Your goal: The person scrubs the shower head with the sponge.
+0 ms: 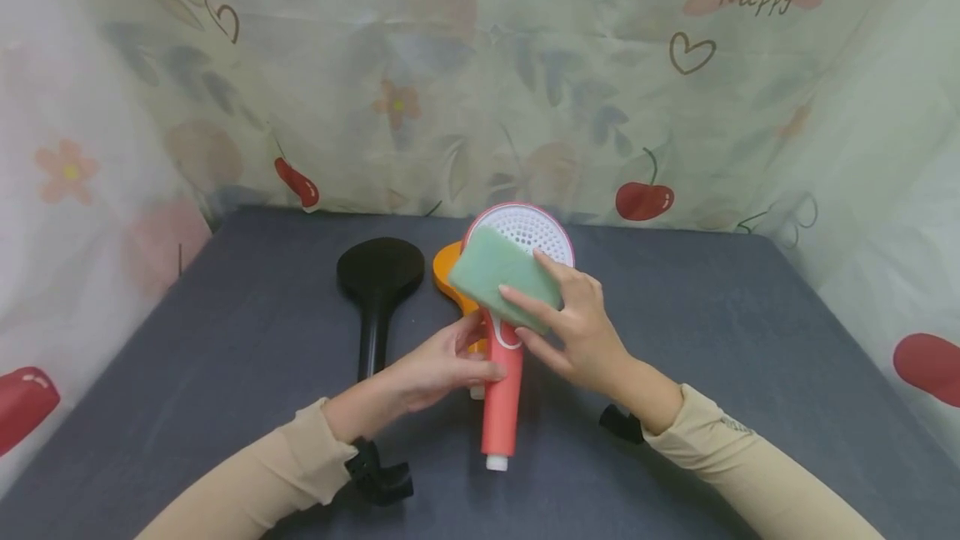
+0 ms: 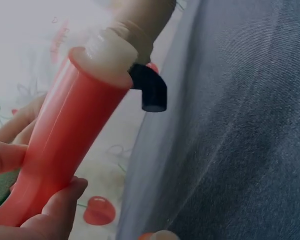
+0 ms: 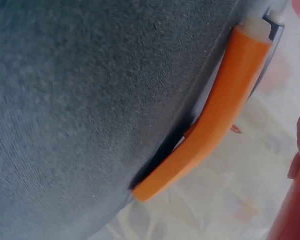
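A coral-red shower head (image 1: 501,407) stands raised over the table, its white perforated face turned toward me. My left hand (image 1: 442,363) grips it by the upper handle, thumb across the front. A pale green sponge (image 1: 498,273) covers the lower left of that face. My right hand (image 1: 581,323) holds the sponge at its right edge, fingers spread over it. In the left wrist view, the red handle (image 2: 75,125) ends in a white threaded connector (image 2: 110,57). Part of the red handle (image 3: 294,207) shows at the edge of the right wrist view.
An orange shower head (image 1: 450,269) lies behind the red one, partly hidden by it. To its left a black shower head (image 1: 380,273) lies on the dark grey table (image 1: 697,315). A printed curtain (image 1: 480,107) hangs behind the table and along both sides.
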Tool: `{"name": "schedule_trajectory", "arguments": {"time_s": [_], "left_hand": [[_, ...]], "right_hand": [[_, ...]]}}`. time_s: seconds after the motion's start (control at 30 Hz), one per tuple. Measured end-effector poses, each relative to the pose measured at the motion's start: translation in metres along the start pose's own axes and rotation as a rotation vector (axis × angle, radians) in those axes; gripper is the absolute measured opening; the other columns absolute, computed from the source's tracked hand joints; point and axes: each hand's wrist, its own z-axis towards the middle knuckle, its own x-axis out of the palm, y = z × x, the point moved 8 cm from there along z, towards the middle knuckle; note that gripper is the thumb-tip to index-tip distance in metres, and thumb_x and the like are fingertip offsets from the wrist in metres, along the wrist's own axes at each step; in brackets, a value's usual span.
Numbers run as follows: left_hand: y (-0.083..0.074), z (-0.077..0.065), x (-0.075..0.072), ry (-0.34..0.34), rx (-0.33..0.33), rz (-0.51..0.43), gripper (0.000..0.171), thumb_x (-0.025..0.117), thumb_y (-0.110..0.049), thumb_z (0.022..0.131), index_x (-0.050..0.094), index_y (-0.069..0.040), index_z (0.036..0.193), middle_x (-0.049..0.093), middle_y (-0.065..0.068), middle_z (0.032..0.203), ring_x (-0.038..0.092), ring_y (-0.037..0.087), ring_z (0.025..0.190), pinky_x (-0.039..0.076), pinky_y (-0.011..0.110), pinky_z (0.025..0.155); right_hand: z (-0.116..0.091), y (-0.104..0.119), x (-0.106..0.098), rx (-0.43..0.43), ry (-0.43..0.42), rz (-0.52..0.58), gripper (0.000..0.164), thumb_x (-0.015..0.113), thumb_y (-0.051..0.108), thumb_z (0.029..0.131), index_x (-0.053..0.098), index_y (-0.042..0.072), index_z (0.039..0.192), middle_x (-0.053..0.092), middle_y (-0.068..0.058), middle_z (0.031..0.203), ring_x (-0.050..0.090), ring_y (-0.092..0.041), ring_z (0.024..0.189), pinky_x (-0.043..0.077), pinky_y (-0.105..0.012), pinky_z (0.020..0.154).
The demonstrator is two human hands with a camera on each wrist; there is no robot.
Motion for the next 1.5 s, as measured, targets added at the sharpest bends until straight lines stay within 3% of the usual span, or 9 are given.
{"name": "schedule_trajectory", "arguments": {"time_s": [0.17, 0.3, 0.53, 0.73, 0.93, 1.13, 1.3, 1.4, 1.5], "left_hand": [[0.003, 0.002, -0.003, -0.039, -0.009, -0.043, 0.071, 0.059, -0.008, 0.087, 0.019, -0.012, 0.145, 0.037, 0.017, 0.140, 0.055, 0.015, 0.105, 0.052, 0.031, 0.091], [0.002, 0.005, -0.006, -0.059, 0.032, -0.063, 0.066, 0.060, -0.008, 0.088, 0.023, -0.013, 0.143, 0.039, 0.016, 0.136, 0.057, 0.014, 0.103, 0.052, 0.030, 0.089], [-0.004, 0.005, -0.011, -0.104, 0.106, 0.015, 0.069, 0.064, -0.006, 0.085, 0.025, -0.017, 0.142, 0.036, 0.011, 0.140, 0.047, 0.023, 0.116, 0.050, 0.033, 0.093], [-0.002, 0.004, -0.016, -0.172, 0.053, 0.039, 0.072, 0.067, -0.014, 0.085, 0.026, -0.016, 0.144, 0.044, 0.014, 0.137, 0.051, 0.021, 0.114, 0.050, 0.031, 0.094], [0.000, 0.004, -0.015, -0.170, 0.049, -0.001, 0.068, 0.067, -0.011, 0.085, 0.030, -0.010, 0.142, 0.051, 0.019, 0.132, 0.060, 0.012, 0.101, 0.052, 0.028, 0.091], [0.001, 0.003, -0.011, -0.155, 0.037, -0.003, 0.068, 0.067, -0.014, 0.085, 0.030, -0.009, 0.142, 0.050, 0.018, 0.133, 0.060, 0.012, 0.101, 0.053, 0.028, 0.090], [0.002, 0.003, -0.010, -0.154, 0.047, 0.010, 0.070, 0.067, -0.015, 0.085, 0.028, -0.011, 0.143, 0.049, 0.017, 0.134, 0.059, 0.013, 0.103, 0.052, 0.030, 0.091], [0.001, 0.003, -0.010, -0.159, 0.061, 0.009, 0.070, 0.066, -0.013, 0.086, 0.026, -0.009, 0.143, 0.047, 0.018, 0.134, 0.059, 0.013, 0.103, 0.052, 0.029, 0.090], [0.000, 0.003, -0.011, -0.163, 0.074, -0.003, 0.070, 0.066, -0.010, 0.086, 0.026, -0.008, 0.143, 0.047, 0.020, 0.134, 0.060, 0.013, 0.102, 0.053, 0.027, 0.088]], "right_hand": [[0.005, 0.011, 0.000, -0.088, -0.003, -0.052, 0.037, 0.043, 0.044, 0.095, 0.060, 0.026, 0.122, 0.042, -0.021, 0.137, 0.041, -0.033, 0.122, 0.034, -0.051, 0.087], [0.008, 0.020, -0.001, -0.139, -0.009, -0.088, 0.034, 0.047, 0.040, 0.094, 0.061, 0.026, 0.121, 0.044, -0.021, 0.136, 0.041, -0.033, 0.120, 0.033, -0.048, 0.085], [0.009, 0.021, -0.001, -0.155, 0.007, -0.116, 0.032, 0.052, 0.034, 0.092, 0.061, 0.027, 0.122, 0.044, -0.021, 0.135, 0.041, -0.033, 0.120, 0.031, -0.048, 0.085], [0.010, 0.008, -0.005, -0.121, 0.003, -0.154, 0.039, 0.064, 0.025, 0.084, 0.061, 0.027, 0.123, 0.044, -0.021, 0.136, 0.042, -0.035, 0.118, 0.030, -0.049, 0.082], [0.014, -0.011, -0.015, -0.032, -0.071, -0.219, 0.045, 0.071, 0.018, 0.077, 0.062, 0.024, 0.121, 0.046, -0.024, 0.134, 0.044, -0.040, 0.113, 0.028, -0.053, 0.081], [0.018, -0.024, -0.021, 0.086, -0.123, -0.227, 0.037, 0.063, 0.020, 0.085, 0.062, 0.022, 0.122, 0.044, -0.026, 0.135, 0.042, -0.042, 0.113, 0.027, -0.057, 0.083], [0.017, -0.003, -0.010, -0.040, -0.084, -0.174, 0.031, 0.049, 0.035, 0.094, 0.063, 0.023, 0.119, 0.047, -0.025, 0.131, 0.044, -0.039, 0.112, 0.030, -0.053, 0.081], [0.013, 0.006, -0.004, -0.106, -0.043, -0.144, 0.031, 0.054, 0.035, 0.092, 0.062, 0.025, 0.120, 0.047, -0.023, 0.132, 0.044, -0.036, 0.115, 0.031, -0.050, 0.080], [0.012, 0.002, -0.005, -0.112, -0.029, -0.148, 0.033, 0.059, 0.032, 0.089, 0.061, 0.026, 0.122, 0.046, -0.022, 0.133, 0.044, -0.036, 0.116, 0.030, -0.050, 0.081]]}}
